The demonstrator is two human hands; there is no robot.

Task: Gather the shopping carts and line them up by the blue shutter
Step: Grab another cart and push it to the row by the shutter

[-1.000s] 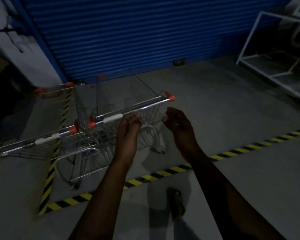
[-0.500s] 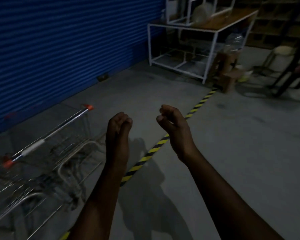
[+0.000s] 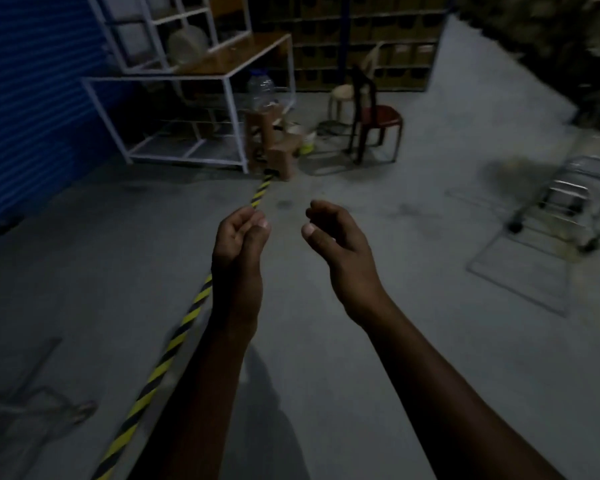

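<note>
My left hand [image 3: 240,242] and my right hand [image 3: 336,237] hover side by side at mid-frame, fingers loosely curled, nothing in either. The blue shutter [image 3: 32,109] fills the left edge. A wire shopping cart [image 3: 575,199] stands on the floor at the far right, blurred, well away from both hands. Only the blurred lower frame of the parked carts [image 3: 25,410] shows at the bottom left corner.
A yellow-and-black floor stripe [image 3: 174,344] runs from bottom left toward a white metal table [image 3: 187,98] with a wooden top. Brown stools [image 3: 274,143], a water jug [image 3: 261,90], a red chair [image 3: 374,123] and dark shelving stand behind. Grey concrete floor lies between.
The view has swung right, away from the shutter and parked carts. My left hand let go of the cart handle; both hands now float empty, and another cart has come into view at right.
</note>
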